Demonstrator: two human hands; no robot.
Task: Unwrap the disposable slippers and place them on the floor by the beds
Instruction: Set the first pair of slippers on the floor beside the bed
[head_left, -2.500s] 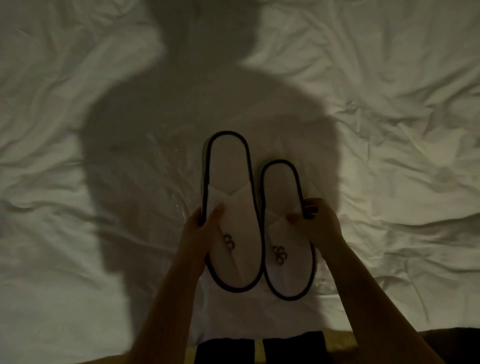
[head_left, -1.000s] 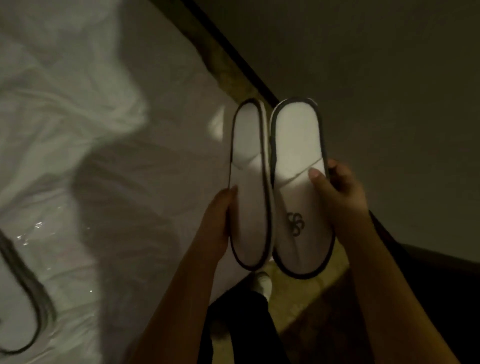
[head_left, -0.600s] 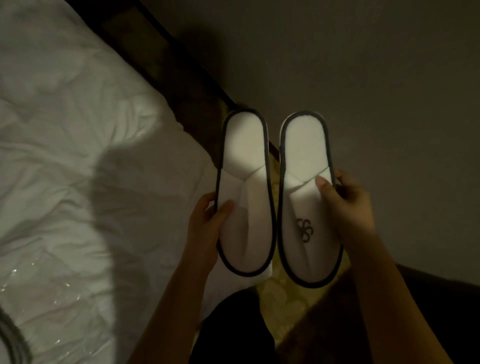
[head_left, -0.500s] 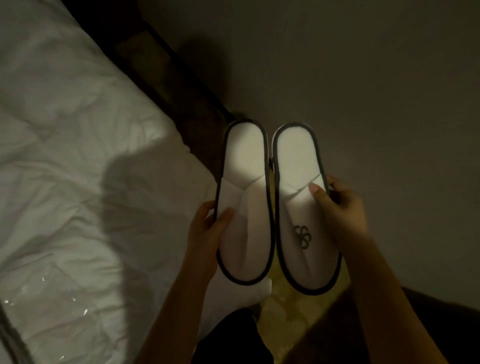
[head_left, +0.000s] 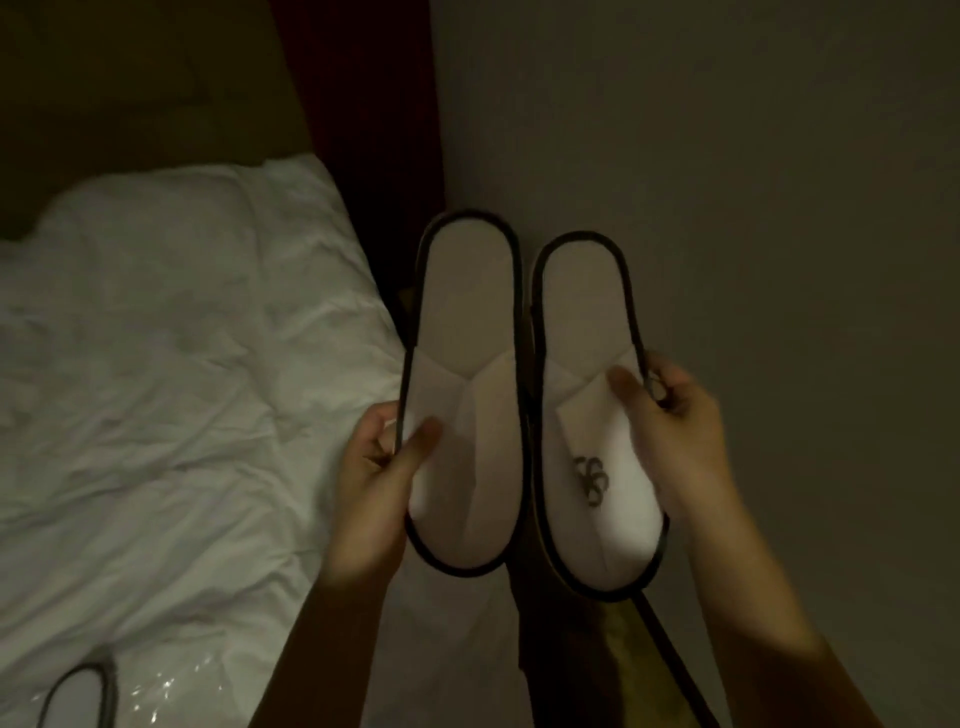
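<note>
Since the earlier frame, we note the slippers now stand slightly apart, the right one lower, and more of the bed's head end shows. We hold both slippers in the air, beside the bed (head_left: 171, 374) and in front of a grey wall (head_left: 727, 182). Our left hand (head_left: 374, 478) grips the left slipper (head_left: 467, 395) at its outer edge, thumb on top. Our right hand (head_left: 675, 415) grips the right slipper (head_left: 597, 415) likewise. Both are white with dark edging; the right one bears a dark logo (head_left: 591, 479). A third slipper (head_left: 78, 696) lies on the bed beside clear wrapping (head_left: 171, 696).
</note>
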